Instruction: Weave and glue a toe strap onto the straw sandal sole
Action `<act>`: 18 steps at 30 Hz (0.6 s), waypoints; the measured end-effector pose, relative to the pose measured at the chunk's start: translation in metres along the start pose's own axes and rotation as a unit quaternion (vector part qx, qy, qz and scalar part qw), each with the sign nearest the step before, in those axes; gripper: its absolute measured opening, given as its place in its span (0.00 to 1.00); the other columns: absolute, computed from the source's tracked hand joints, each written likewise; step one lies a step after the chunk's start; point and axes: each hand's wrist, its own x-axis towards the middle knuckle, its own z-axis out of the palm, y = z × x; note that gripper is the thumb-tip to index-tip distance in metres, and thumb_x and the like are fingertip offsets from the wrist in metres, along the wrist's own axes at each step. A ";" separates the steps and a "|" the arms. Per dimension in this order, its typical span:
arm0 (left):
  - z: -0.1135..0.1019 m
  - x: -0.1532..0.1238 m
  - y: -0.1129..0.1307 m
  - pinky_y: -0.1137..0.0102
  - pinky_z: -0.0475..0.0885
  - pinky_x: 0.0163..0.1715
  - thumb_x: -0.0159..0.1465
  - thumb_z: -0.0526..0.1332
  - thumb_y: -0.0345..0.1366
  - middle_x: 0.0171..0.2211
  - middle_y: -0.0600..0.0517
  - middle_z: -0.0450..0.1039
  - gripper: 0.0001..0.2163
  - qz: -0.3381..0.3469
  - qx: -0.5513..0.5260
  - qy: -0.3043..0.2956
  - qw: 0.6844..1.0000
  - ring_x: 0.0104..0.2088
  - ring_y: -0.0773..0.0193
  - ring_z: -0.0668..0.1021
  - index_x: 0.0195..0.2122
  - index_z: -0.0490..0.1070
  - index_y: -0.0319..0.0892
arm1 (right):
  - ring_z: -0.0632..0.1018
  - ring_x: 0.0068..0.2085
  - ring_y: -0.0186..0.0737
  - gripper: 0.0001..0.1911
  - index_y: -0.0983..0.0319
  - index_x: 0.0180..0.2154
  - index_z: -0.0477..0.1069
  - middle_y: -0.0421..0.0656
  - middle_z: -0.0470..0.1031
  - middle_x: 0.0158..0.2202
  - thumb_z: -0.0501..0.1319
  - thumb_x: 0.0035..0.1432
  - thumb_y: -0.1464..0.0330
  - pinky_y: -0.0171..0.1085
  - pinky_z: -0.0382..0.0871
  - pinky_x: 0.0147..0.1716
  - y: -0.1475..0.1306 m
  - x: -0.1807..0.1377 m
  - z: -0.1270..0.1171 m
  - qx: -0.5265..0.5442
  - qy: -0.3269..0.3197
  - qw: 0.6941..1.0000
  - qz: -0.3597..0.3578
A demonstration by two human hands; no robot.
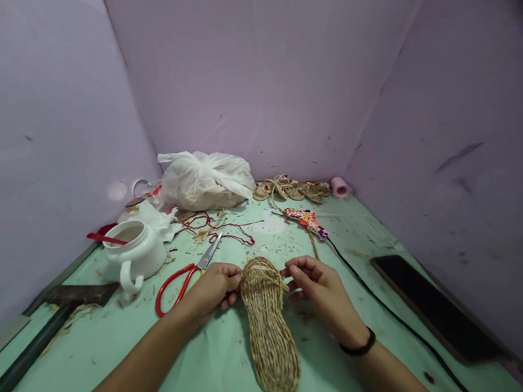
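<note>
A woven straw slipper (272, 334) lies lengthwise in front of me, its braided rows running along the sole and a band crossing near the far end. My left hand (226, 286) is closed on the slipper's left edge at that band, thumb and fingers pinching it. At the opposite edge, my right hand (314, 285) has its thumb and forefinger pressed together, close to a loose straw end sticking out of the band. What lies between those fingertips is too small to make out. Red-handled scissors (178, 290) rest partly behind my left forearm, blades pointing away.
To the left stand a white pot (134, 254) with a red stick in it and a hammer-like tool (70, 301). Behind are a tied plastic bag (208, 182), red yarn (233, 237) and small straw pieces (295, 188). A corded patterned tool (306, 221) and a black phone (433, 309) lie right.
</note>
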 end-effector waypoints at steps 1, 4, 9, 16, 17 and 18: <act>0.000 0.001 -0.001 0.77 0.47 0.12 0.49 0.56 0.36 0.10 0.59 0.57 0.06 -0.002 0.000 0.004 1.000 0.11 0.76 0.56 0.18 0.63 0.39 | 0.76 0.26 0.39 0.14 0.63 0.30 0.69 0.45 0.76 0.28 0.61 0.47 0.59 0.37 0.72 0.22 0.001 -0.001 0.000 -0.032 0.019 0.999 -0.032; 0.001 0.002 -0.003 0.77 0.46 0.12 0.48 0.57 0.37 0.10 0.59 0.57 0.08 -0.002 0.001 0.015 1.000 0.10 0.77 0.55 0.19 0.64 0.39 | 0.76 0.34 0.41 0.06 0.62 0.29 0.69 0.46 0.75 0.31 0.60 0.50 0.65 0.39 0.72 0.31 0.003 -0.007 -0.002 -0.156 0.074 0.964 -0.201; 0.004 0.004 -0.008 0.77 0.47 0.12 0.49 0.57 0.38 0.09 0.59 0.57 0.08 0.004 0.003 0.033 0.999 0.10 0.76 0.55 0.19 0.65 0.39 | 0.74 0.29 0.36 0.04 0.61 0.31 0.72 0.43 0.74 0.28 0.59 0.52 0.72 0.34 0.68 0.26 0.005 -0.015 0.001 -0.305 0.052 0.865 -0.395; 0.009 0.004 -0.008 0.77 0.47 0.11 0.50 0.55 0.38 0.09 0.60 0.56 0.08 0.016 0.011 0.044 0.999 0.10 0.75 0.55 0.21 0.66 0.38 | 0.73 0.27 0.35 0.05 0.61 0.31 0.73 0.43 0.72 0.27 0.58 0.52 0.71 0.32 0.64 0.25 0.005 -0.019 0.009 -0.400 0.065 0.821 -0.401; 0.009 0.003 -0.008 0.77 0.47 0.12 0.50 0.55 0.38 0.09 0.60 0.56 0.08 0.017 0.013 0.046 0.999 0.10 0.75 0.55 0.21 0.66 0.38 | 0.73 0.27 0.36 0.05 0.61 0.30 0.73 0.43 0.72 0.28 0.58 0.52 0.71 0.32 0.64 0.25 0.004 -0.020 0.009 -0.399 0.051 0.821 -0.405; 0.010 0.003 -0.008 0.77 0.47 0.12 0.50 0.55 0.38 0.09 0.60 0.56 0.08 0.017 0.014 0.047 0.999 0.10 0.75 0.55 0.21 0.66 0.38 | 0.73 0.28 0.36 0.04 0.61 0.29 0.72 0.43 0.72 0.29 0.58 0.51 0.72 0.33 0.64 0.26 0.003 -0.021 0.008 -0.397 0.035 0.820 -0.412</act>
